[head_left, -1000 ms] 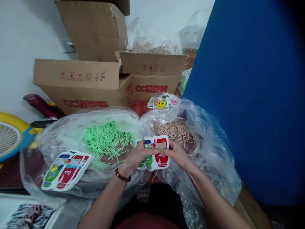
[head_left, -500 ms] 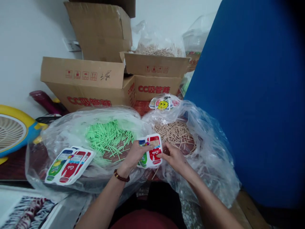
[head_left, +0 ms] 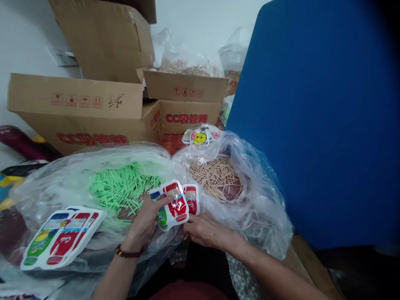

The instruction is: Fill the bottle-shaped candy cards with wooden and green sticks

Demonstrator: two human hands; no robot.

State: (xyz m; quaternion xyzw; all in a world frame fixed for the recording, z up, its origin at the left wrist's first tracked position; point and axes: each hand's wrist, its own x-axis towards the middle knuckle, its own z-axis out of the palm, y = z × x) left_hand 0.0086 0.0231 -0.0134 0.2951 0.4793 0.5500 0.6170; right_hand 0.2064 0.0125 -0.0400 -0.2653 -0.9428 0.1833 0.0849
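My left hand [head_left: 148,214] grips a bottle-shaped candy packet [head_left: 178,205] printed with a red cola bottle and a green bottle, its thumb across the front. Beige sticks show through the packet's window. A second red packet [head_left: 192,198] peeks out behind it on the right. My right hand [head_left: 203,229] is closed, its fingertips at the lower edge of this rear packet; the exact contact is partly hidden. To the left of my hands lies a pile of green sticks [head_left: 120,187] in a plastic bag; beyond my right hand are beige sticks [head_left: 215,177] in another bag.
A stack of similar packets [head_left: 62,237] rests on the plastic at left. Other packets [head_left: 201,136] lie behind the bags. Open cardboard boxes [head_left: 93,125] stand along the wall. A large blue panel [head_left: 312,125] rises at the right.
The view has shifted rightward. The rear packet now sticks out to the right of the front one. My right hand has moved from the packet's right side down to its lower edge.
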